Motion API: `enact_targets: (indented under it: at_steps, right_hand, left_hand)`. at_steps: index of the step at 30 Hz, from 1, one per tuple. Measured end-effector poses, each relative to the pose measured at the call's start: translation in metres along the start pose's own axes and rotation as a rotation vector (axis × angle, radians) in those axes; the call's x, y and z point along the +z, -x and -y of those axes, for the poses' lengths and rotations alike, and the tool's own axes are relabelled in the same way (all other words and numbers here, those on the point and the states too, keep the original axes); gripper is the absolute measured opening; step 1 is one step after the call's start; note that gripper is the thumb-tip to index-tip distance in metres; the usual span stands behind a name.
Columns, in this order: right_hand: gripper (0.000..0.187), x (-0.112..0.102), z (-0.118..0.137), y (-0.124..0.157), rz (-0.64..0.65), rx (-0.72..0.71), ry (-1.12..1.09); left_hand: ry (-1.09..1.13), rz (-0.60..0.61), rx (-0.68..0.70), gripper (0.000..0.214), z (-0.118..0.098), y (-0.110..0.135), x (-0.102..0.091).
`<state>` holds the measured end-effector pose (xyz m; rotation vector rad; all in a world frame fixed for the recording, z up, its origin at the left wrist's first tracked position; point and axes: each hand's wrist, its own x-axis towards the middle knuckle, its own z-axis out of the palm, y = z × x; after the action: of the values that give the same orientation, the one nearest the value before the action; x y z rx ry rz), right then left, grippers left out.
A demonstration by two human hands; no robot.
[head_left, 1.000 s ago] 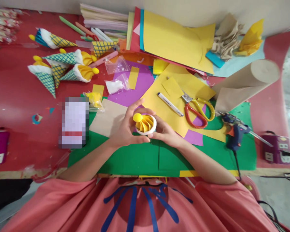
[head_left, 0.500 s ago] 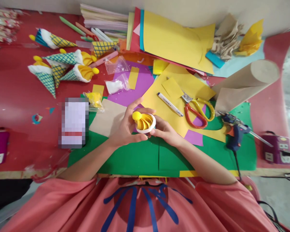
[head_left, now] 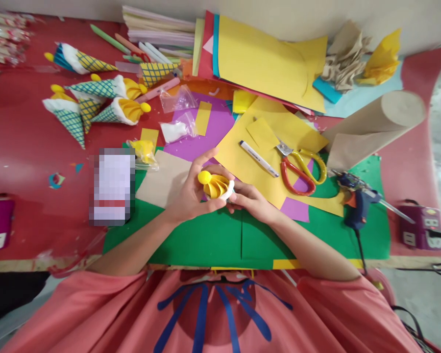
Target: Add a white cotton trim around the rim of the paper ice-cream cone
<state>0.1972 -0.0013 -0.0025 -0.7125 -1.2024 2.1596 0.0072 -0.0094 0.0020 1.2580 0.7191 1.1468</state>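
Note:
Between my two hands is a paper ice cream cone (head_left: 217, 186) with yellow pleated folds, a yellow ball at its tip and a white rim. The ball end points left and the rim faces right. My left hand (head_left: 193, 193) curves around the pleated part, its thumb along the lower side by the rim. My right hand (head_left: 252, 200) pinches the cone just behind the rim; most of the cone body is hidden by these fingers. Below them lies a green sheet (head_left: 206, 240). A beige sheet (head_left: 163, 179) is partly under my left hand.
Several similar paper cones (head_left: 106, 88) lie at the upper left. Right of my hands are a marker (head_left: 259, 159), scissors (head_left: 297, 174) and a hot glue gun (head_left: 360, 201) with a cord. A phone (head_left: 112, 186) lies left; a brown paper roll (head_left: 378, 130) is at right.
The paper cone has turned so its white rim faces more to the right and shows narrower. My left thumb has closed in against it.

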Motion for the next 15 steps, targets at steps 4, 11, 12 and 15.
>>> enact_targets:
  at_steps: [4, 11, 12, 15]
  right_hand:
    - [0.043, 0.0017, -0.0002, -0.0013, -0.050, -0.040, 0.023]
    - [0.039, -0.0003, 0.0001, -0.0009, -0.026, -0.032, 0.034]
    - [0.040, -0.0012, 0.0001, -0.0006, -0.012, -0.024, 0.040]
    - [0.043, -0.0024, -0.0001, -0.0001, 0.002, -0.007, 0.046]
  left_hand:
    - [-0.005, -0.015, 0.006, 0.082, 0.0014, 0.0003, -0.0002]
    - [0.013, 0.052, -0.014, 0.088, -0.0001, 0.0009, -0.0026]
    - [0.008, 0.059, 0.004, 0.087, -0.0002, 0.0007, -0.0029]
    - [0.008, 0.056, 0.024, 0.086, -0.0002, -0.0001, -0.0027]
